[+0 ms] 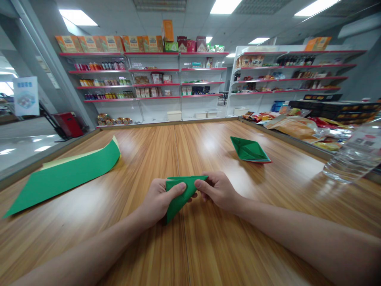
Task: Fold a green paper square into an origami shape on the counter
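Note:
A folded piece of green paper, roughly triangular, is held above the wooden table between both hands. My left hand grips its left side, with the thumb on the near face and the other fingers behind. At the upper right corner, my right hand pinches the paper between thumb and fingers. Part of the paper's far side is hidden. To the right and farther back lies a folded green paper shape with other coloured layers under it.
Green paper sheets with a yellow one beneath lie at the left, one end curled up. A clear plastic bottle stands at the right, near snack packets and stacked black boxes. Stocked shelves line the back.

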A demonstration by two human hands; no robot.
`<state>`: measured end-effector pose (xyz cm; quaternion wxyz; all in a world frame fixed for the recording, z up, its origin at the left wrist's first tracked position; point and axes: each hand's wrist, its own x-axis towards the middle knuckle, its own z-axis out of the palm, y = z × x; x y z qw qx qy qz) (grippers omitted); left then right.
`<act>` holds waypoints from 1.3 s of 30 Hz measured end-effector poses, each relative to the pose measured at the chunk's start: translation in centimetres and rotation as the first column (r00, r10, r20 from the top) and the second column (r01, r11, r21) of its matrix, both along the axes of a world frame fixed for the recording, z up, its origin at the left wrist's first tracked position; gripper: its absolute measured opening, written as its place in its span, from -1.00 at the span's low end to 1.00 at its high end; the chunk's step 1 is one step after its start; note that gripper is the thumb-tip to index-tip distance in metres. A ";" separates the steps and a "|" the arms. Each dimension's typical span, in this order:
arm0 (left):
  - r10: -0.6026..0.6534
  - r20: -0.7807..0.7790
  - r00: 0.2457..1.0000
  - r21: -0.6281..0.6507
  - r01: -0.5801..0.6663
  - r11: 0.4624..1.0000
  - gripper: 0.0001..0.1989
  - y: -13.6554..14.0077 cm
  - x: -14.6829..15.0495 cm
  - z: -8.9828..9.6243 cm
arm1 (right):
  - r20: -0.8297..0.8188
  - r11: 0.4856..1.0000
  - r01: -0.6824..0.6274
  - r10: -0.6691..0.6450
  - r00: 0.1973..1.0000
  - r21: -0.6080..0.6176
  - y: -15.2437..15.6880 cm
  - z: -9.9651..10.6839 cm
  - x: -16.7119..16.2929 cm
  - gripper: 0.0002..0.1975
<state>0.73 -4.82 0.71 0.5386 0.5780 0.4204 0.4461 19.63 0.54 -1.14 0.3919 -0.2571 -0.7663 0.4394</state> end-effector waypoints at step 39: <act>0.036 -0.012 0.999 0.036 -0.035 0.999 -0.69 -0.2 -0.1 0.2 | -0.101 0.989 0.147 -0.149 0.984 -0.022 0.1 0.2 -0.3 -0.45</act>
